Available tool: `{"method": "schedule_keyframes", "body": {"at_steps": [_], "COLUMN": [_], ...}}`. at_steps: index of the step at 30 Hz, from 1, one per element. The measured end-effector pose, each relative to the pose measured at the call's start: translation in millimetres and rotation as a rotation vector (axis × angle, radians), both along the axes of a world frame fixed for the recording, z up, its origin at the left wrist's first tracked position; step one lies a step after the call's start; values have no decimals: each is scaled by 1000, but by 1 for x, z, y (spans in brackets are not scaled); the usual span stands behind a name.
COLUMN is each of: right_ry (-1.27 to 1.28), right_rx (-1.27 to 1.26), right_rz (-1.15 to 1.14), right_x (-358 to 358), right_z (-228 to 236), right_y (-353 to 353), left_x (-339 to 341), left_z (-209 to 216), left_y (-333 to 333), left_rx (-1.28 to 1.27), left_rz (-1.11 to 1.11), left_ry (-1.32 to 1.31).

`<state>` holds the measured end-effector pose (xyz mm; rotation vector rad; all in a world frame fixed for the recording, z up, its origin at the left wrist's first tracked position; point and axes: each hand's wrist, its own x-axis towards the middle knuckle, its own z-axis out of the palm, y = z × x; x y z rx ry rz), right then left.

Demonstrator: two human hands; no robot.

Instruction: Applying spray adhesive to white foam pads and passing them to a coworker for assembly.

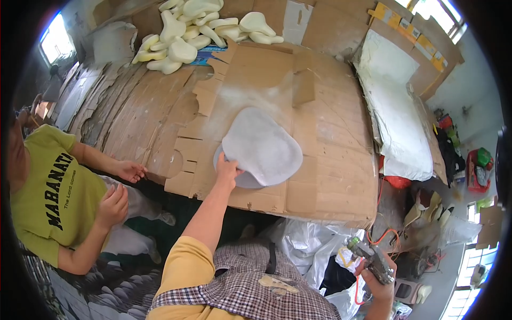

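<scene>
A grey, rounded-triangular seat-shaped piece (264, 144) lies on the cardboard-covered table in front of me. Under its left and lower edge shows a second grey piece (249, 181). My left hand (229, 172) is closed at the left edge of the upper piece, fingertips gripping its rim. Off the table's right front corner, my right hand (380, 282) is wrapped round a stained metal spray gun (375, 260), with an orange hose near it. Pale overspray marks the cardboard (256, 96) beyond the grey pieces.
Cream-yellow foam seat pads (181, 50) are heaped at the table's far left. A co-worker in a yellow-green shirt (58, 197) stands at the left, hands near the table edge. White sheeting (397, 117) covers a surface at the right. Clear plastic (309, 245) lies below the front edge.
</scene>
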<state>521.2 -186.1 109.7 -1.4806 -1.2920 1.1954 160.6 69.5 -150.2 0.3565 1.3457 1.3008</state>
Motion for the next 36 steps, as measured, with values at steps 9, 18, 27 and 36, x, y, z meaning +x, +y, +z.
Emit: {"method": "schedule_keyframes", "body": {"at_steps": [9, 18, 27, 36], "right_ry": [-72, -68, -143, 3], "right_rx": [60, -24, 82, -66], "right_rz": [47, 184, 31, 218], "right_x": [-2, 7, 8, 1], "right_z": [-9, -12, 11, -3], "right_y": [11, 13, 17, 9], "left_x": [-4, -145, -174, -166], "left_z": [143, 168, 163, 138], "left_y": [24, -49, -121, -147], "left_rx": [701, 886, 882, 779], "left_rz": [61, 396, 555, 864], "left_ry": [-334, -453, -211, -246]}}
